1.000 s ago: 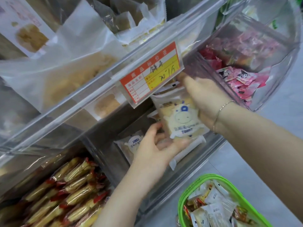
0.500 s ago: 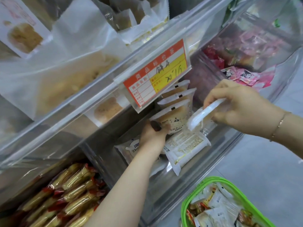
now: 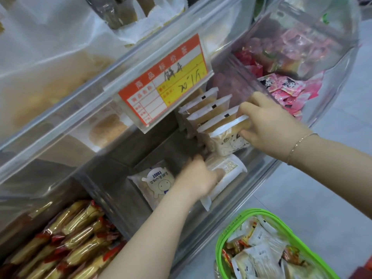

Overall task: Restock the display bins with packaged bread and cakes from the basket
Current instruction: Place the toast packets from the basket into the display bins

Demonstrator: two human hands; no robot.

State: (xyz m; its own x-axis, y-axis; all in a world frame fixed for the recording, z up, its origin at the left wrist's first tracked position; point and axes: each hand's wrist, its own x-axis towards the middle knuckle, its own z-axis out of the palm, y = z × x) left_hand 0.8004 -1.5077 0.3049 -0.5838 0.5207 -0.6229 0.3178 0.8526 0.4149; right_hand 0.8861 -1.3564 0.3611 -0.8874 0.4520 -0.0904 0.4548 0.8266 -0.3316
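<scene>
In the clear lower display bin, several toast packs stand on edge in a row. My right hand grips the front pack of that row, white with a cartoon print, holding it upright. My left hand reaches into the bin floor and closes on a flat white bread pack lying there. Another toast pack with a cartoon pig lies flat to its left. The green basket at the bottom right holds several more wrapped cakes.
An orange and yellow price tag hangs from the upper bin's rim, just above the row. A bin of pink wrapped snacks sits to the right. Red and yellow wrapped rolls fill the bin at lower left. Grey floor lies right of the shelves.
My right hand has brought the pack it held down into the bin and stood it at the front of the row. My left hand has dropped from the row onto the flat pack.
</scene>
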